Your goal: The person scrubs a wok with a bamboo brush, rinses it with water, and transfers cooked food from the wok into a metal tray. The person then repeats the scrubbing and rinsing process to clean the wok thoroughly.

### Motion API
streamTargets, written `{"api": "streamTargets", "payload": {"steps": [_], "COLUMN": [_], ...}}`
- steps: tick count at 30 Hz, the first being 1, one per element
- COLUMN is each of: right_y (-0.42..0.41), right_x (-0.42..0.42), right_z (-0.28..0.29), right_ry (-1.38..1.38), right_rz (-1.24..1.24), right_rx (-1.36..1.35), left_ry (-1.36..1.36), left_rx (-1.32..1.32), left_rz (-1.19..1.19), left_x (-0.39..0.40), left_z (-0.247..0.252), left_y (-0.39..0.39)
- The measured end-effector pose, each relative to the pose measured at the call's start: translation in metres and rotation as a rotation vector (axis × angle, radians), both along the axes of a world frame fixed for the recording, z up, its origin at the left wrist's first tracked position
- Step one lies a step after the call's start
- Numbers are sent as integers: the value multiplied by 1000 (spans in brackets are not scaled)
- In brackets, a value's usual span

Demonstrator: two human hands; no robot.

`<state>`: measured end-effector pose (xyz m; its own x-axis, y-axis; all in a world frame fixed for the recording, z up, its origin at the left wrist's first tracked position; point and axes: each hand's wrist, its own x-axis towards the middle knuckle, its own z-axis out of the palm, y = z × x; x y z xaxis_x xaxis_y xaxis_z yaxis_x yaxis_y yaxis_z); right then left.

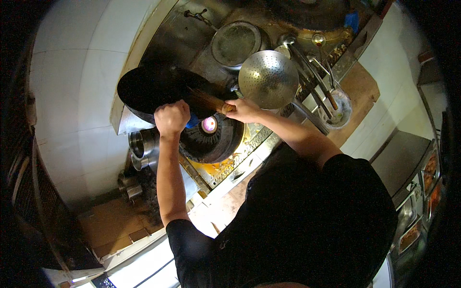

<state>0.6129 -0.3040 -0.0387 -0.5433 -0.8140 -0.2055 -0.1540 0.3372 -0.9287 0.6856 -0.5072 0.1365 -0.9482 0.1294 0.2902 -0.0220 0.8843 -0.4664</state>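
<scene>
My left hand (172, 117) is closed at the near rim of a black wok (158, 86), by a blue cloth (192, 121); the wok is tilted and raised off the burner. Its handle, if it has one, is hidden. In my right hand (244, 110) is the bound end of a bamboo wok brush (209, 100), whose bristles reach into the wok. Below the wok shows the round wok burner (216, 144), with a bright pinkish glow at its middle.
A perforated metal strainer (268, 80) lies right of the wok, before a lidded round pot (236, 44). Long-handled utensils (313, 79) lean toward a plastic-lined container (339, 109). A tap (200, 16) stands at the back; metal pots (141, 144) are at left.
</scene>
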Motion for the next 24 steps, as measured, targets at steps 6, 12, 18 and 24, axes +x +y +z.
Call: {"api": "streamTargets", "payload": {"steps": [6, 12, 18, 24], "right_y": [-2, 1, -3, -4], "right_x": [11, 16, 23, 28], "right_z": [-15, -10, -19, -19], "right_ry": [26, -13, 18, 57], "right_rz": [-146, -93, -148, -160], "right_rx": [-156, -31, -14, -25], "left_ry": [-7, -23, -21, -43], "left_rx": [-41, -67, -57, -23], "left_rz": [-43, -36, -66, -22], "left_x": [-2, 0, 0, 4], "left_z": [3, 3, 2, -2], "left_y": [10, 12, 10, 3]}}
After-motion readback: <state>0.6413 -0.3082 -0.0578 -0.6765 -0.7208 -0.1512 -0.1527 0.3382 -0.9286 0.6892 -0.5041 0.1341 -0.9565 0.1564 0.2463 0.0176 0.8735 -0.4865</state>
